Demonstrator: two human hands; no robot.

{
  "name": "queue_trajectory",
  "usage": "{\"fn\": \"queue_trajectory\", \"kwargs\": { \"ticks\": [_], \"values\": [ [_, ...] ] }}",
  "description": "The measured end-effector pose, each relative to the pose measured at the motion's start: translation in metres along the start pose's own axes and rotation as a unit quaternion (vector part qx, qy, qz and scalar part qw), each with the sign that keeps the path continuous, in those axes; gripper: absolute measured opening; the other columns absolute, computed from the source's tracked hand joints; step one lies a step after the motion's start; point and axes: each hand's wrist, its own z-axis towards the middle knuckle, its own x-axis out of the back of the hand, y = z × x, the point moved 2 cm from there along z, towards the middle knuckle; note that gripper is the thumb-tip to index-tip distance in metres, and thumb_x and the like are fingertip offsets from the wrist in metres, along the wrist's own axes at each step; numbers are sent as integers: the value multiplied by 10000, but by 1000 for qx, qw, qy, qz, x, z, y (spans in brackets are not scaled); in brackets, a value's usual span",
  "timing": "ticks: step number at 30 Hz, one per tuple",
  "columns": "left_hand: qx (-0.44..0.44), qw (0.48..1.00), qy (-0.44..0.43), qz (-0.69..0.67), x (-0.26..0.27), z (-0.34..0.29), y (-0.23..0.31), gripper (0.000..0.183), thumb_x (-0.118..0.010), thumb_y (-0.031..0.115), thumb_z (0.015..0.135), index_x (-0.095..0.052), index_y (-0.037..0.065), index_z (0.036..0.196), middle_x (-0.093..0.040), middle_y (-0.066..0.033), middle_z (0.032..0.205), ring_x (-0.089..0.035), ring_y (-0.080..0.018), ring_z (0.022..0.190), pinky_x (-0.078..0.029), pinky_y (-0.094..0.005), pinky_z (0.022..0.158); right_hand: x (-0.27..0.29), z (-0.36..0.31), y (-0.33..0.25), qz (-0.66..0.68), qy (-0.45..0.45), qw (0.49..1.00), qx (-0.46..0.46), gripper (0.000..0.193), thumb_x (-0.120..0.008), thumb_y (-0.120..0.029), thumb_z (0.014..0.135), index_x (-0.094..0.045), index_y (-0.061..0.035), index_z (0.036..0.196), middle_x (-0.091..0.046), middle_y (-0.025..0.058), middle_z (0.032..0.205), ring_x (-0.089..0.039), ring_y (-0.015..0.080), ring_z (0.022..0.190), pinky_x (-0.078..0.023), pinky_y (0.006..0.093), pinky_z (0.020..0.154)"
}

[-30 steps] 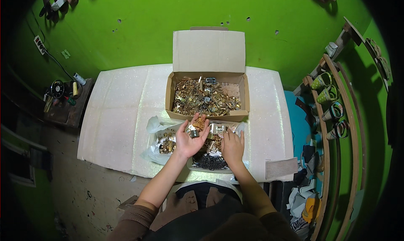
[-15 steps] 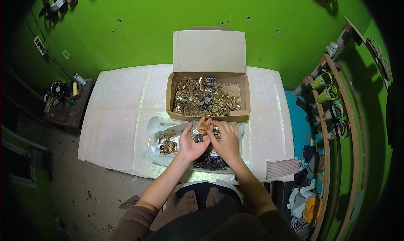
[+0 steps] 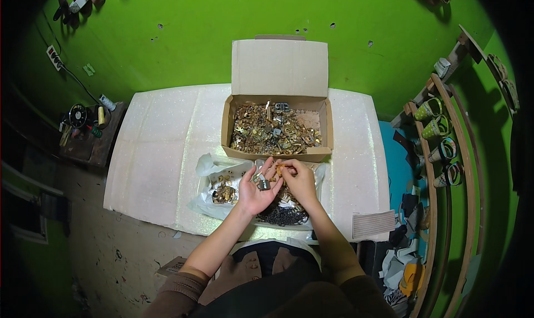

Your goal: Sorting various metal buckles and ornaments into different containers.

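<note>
My left hand (image 3: 253, 200) is palm up with its fingers loosely extended, and a small dark rectangular metal piece (image 3: 264, 184) lies on it. Close against those fingers, my right hand (image 3: 301, 183) pinches a small orange-gold piece (image 3: 280, 170), too small to name exactly. Both hands are above a plastic-lined tray (image 3: 201, 205). In the tray, gold-coloured bits (image 3: 225, 192) lie to the left and a heap of small black pieces (image 3: 283, 215) sits near the front. My hands hide part of its middle. Behind it, an open cardboard box (image 3: 226, 126) holds many mixed metal fittings (image 3: 272, 130).
The table has a pale glittery cover (image 3: 150, 151). A striped flat piece (image 3: 373, 225) lies at its right front corner. On the right stands a wooden rack (image 3: 432, 168) with patterned sandals (image 3: 435, 127). Thread spools (image 3: 100, 116) are on a small dark table at left.
My right hand's fingertips have drawn together in a pinch on the orange-gold piece, a little away from the left palm. The left hand has barely moved. The view has shifted slightly.
</note>
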Motion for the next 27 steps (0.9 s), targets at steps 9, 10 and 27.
{"fn": "queue_trajectory", "kwargs": {
  "ticks": [9, 10, 27],
  "values": [
    [5, 1000, -18, -6, -2, 2, 0, 435, -357, 307, 895, -389, 89, 1270, -389, -99, 1315, -425, -231, 1123, -308, -348, 999, 4, 7, 26, 277, -38, 953, -113, 160, -577, -86, 822, -562, 18, 942, -605, 55, 843, -554, 85, 789, -434, 209, 697],
    [6, 1000, -18, -6, -2, 3, 0, 435, -357, 307, 895, -389, 89, 1270, -389, -99, 1315, -425, -231, 1123, -308, -348, 999, 5, 7, 26, 287, -49, 949, -124, 159, -574, -84, 825, -558, 16, 948, -603, 53, 843, -552, 87, 785, -431, 206, 694],
    [14, 1000, -12, -6, 5, 2, 4, 429, -380, 298, 893, -403, 76, 1259, -439, -98, 1258, -455, -220, 1090, -342, -344, 965, 13, 1, 9, 505, -114, 816, -255, 211, -487, -165, 884, -522, -21, 1034, -593, 69, 945, -589, 160, 811, -472, 292, 753]
  ]
}}
